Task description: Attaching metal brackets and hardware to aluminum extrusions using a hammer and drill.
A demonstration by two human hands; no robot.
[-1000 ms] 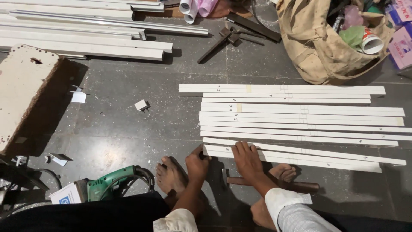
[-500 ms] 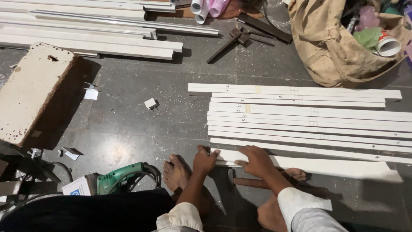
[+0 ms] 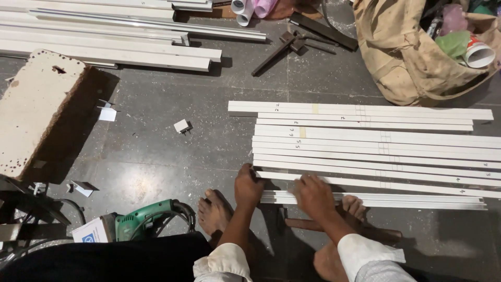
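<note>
Down at lower centre, left hand [image 3: 248, 185] and right hand [image 3: 313, 194] each clasp the nearest white strip [image 3: 396, 199], steadying it beside the row laid flat on the floor [image 3: 156, 151].

Dark tiled floor [image 3: 156, 156], white strips [image 3: 376, 141] laid side by side at centre-right, longer white strips [image 3: 104, 42] stacked top-left, canvas bag [image 3: 407, 57] top-right corner, green power tool [image 3: 141, 222] at bottom edge.
</note>
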